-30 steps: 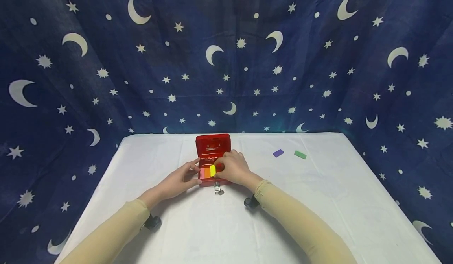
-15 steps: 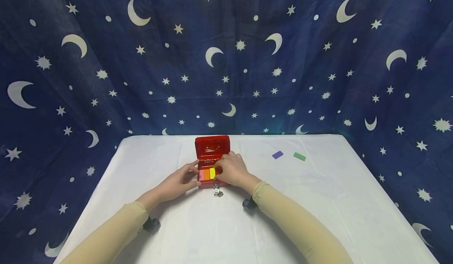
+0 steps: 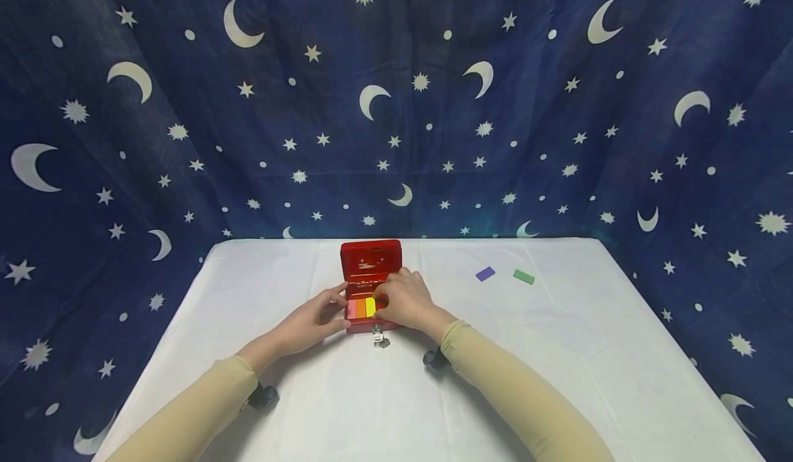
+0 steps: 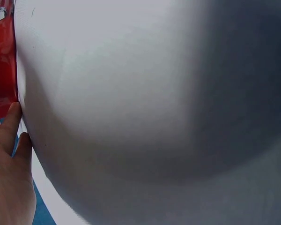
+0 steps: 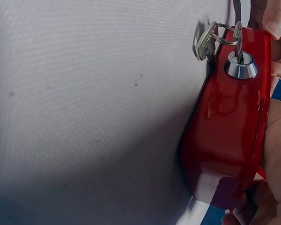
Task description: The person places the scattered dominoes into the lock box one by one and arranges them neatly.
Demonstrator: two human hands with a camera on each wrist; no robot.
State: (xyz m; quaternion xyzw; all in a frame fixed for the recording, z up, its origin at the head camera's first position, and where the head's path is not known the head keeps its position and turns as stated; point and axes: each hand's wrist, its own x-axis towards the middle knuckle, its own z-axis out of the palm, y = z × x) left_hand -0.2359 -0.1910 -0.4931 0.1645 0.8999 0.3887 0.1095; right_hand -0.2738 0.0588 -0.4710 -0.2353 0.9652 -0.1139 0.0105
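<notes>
A small red cash box stands on the white-covered table with its lid raised. Inside its left part lie a pink block, an orange block and a yellow block, side by side. My left hand holds the box's left end, thumb at the front corner and a finger farther back. Reaching in from the right, my right hand pinches the yellow block between thumb and fingers and covers the box's right part. Keys on a ring hang from the front lock.
A purple block and a green block lie on the table to the right of the box. Behind the table hangs a dark blue curtain with moons and stars.
The whole head view has shifted slightly, with the scene a little lower. The yellow block now sits flatter beside the orange one; both hands stay at the box.
</notes>
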